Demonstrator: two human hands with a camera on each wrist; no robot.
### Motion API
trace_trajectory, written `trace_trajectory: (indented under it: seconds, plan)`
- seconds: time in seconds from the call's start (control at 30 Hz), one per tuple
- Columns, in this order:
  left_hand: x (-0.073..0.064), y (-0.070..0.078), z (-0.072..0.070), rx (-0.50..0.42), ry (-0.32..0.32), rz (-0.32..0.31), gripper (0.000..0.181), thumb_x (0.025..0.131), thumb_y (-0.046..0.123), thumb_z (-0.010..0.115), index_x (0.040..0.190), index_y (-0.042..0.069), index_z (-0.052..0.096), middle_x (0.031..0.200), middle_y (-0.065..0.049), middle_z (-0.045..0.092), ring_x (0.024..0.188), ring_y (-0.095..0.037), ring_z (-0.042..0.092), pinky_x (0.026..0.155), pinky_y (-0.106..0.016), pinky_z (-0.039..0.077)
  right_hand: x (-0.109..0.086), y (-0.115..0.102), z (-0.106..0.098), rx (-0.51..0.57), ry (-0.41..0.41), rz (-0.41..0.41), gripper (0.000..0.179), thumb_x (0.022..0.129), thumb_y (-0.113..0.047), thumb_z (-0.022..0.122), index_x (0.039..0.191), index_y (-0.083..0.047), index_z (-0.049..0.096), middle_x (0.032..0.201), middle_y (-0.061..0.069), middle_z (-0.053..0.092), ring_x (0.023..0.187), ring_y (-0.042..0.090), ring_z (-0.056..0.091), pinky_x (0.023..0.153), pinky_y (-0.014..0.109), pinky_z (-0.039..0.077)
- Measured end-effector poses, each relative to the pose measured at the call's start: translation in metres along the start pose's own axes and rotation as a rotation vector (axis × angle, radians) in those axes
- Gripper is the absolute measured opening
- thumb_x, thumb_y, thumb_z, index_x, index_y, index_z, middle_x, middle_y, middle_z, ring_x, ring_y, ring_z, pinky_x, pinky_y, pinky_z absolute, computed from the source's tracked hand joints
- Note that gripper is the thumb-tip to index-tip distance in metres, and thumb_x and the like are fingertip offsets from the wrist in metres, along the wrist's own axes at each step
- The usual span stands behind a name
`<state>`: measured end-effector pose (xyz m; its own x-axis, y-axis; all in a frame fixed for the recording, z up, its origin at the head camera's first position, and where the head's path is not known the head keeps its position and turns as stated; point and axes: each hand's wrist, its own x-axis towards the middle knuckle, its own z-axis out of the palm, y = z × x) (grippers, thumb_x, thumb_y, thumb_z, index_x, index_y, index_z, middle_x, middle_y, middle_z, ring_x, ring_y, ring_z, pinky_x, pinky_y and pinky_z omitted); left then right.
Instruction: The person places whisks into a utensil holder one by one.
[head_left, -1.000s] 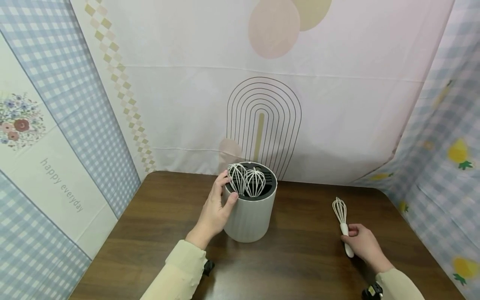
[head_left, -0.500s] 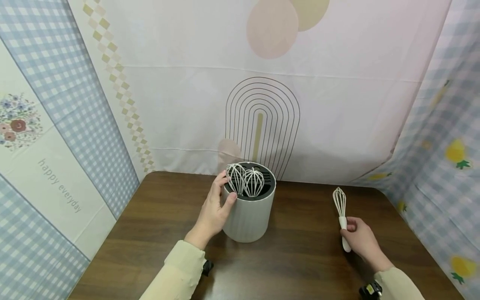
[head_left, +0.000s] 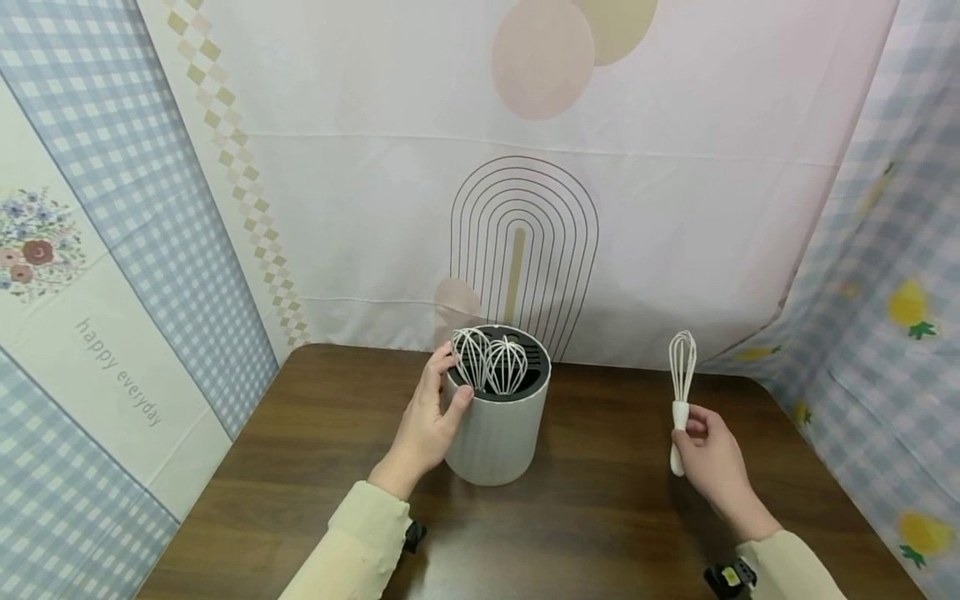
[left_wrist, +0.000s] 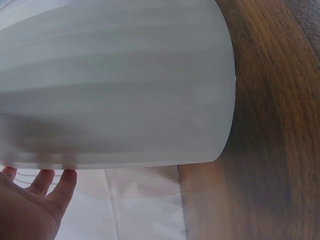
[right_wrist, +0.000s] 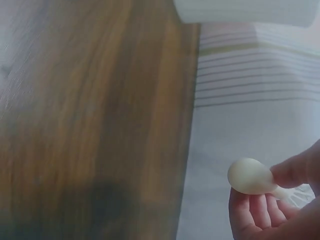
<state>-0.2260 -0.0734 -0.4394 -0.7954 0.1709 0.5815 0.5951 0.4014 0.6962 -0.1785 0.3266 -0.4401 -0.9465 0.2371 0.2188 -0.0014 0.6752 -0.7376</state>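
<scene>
A pale grey, round utensil holder [head_left: 495, 442] with a black slotted top stands upright on the table. Two whisks, a left one [head_left: 471, 358] and a right one [head_left: 507, 367], poke up from its top, wire heads uppermost, handles hidden inside. My left hand [head_left: 427, 417] grips the holder's left side near the rim, thumb in front and fingers round the side; fingertips [left_wrist: 65, 185] touch its wall in the left wrist view. To the right, my right hand [head_left: 712, 458] pinches the white handle of a third whisk [head_left: 681, 375], held nearly upright. Its rounded handle end [right_wrist: 247, 176] faces the right wrist camera.
The dark brown wooden table [head_left: 592, 533] runs back to a pale printed cloth [head_left: 360, 217]. Blue checked cloths hang at the left [head_left: 157, 167] and the right [head_left: 862, 333]. Table surface lies between the holder and my right hand.
My right hand has raised the whisk and shifted it slightly left, turning it more upright. My left hand and the utensil holder have stayed put.
</scene>
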Motion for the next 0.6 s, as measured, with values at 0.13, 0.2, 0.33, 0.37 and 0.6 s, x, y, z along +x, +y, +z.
trace_trajectory:
  seconds: [0.13, 0.2, 0.33, 0.37, 0.6]
  plan:
    - [0.000, 0.001, 0.000, -0.003, 0.005, 0.002, 0.047, 0.100, 0.039, 0.050, 0.139, 0.017, 0.035, 0.156, 0.007, 0.025, 0.137, -0.016, 0.033, 0.103, -0.043, 0.039, -0.001, -0.013, 0.001, 0.032, 0.066, -0.026, 0.045, 0.095, -0.006, 0.057, 0.134, 0.009, 0.042, 0.110, 0.023, 0.057, 0.077, 0.001, 0.055, 0.058, 0.020, 0.050]
    - [0.000, 0.001, 0.000, -0.006, 0.008, 0.006, 0.047, 0.100, 0.039, 0.050, 0.139, 0.017, 0.036, 0.156, 0.007, 0.025, 0.137, -0.016, 0.034, 0.102, -0.043, 0.039, -0.002, -0.019, 0.002, 0.051, 0.092, -0.034, 0.044, 0.094, -0.004, 0.057, 0.133, 0.009, 0.042, 0.110, 0.023, 0.057, 0.077, -0.002, 0.053, 0.058, 0.018, 0.049]
    - [0.000, 0.001, 0.001, -0.002, 0.010, 0.011, 0.047, 0.100, 0.039, 0.050, 0.139, 0.017, 0.036, 0.156, 0.006, 0.025, 0.137, -0.018, 0.034, 0.102, -0.044, 0.039, -0.003, -0.029, 0.003, 0.098, 0.109, -0.045, 0.045, 0.095, -0.005, 0.057, 0.135, 0.008, 0.041, 0.112, 0.021, 0.056, 0.078, -0.006, 0.053, 0.058, 0.017, 0.048]
    - [0.000, 0.001, 0.001, 0.000, 0.009, 0.009, 0.047, 0.100, 0.039, 0.050, 0.139, 0.017, 0.036, 0.156, 0.006, 0.025, 0.137, -0.018, 0.034, 0.103, -0.043, 0.039, -0.003, -0.030, 0.003, 0.106, 0.109, -0.049, 0.045, 0.095, -0.006, 0.057, 0.135, 0.007, 0.041, 0.112, 0.021, 0.056, 0.078, -0.006, 0.053, 0.058, 0.017, 0.048]
    - [-0.001, 0.000, 0.002, 0.003, 0.007, -0.004, 0.047, 0.100, 0.038, 0.051, 0.140, 0.018, 0.035, 0.156, 0.007, 0.025, 0.138, -0.017, 0.032, 0.105, -0.042, 0.037, -0.003, -0.045, 0.004, 0.156, 0.113, -0.081, 0.044, 0.096, -0.007, 0.058, 0.135, 0.004, 0.042, 0.110, 0.018, 0.057, 0.080, -0.002, 0.056, 0.058, 0.018, 0.047]
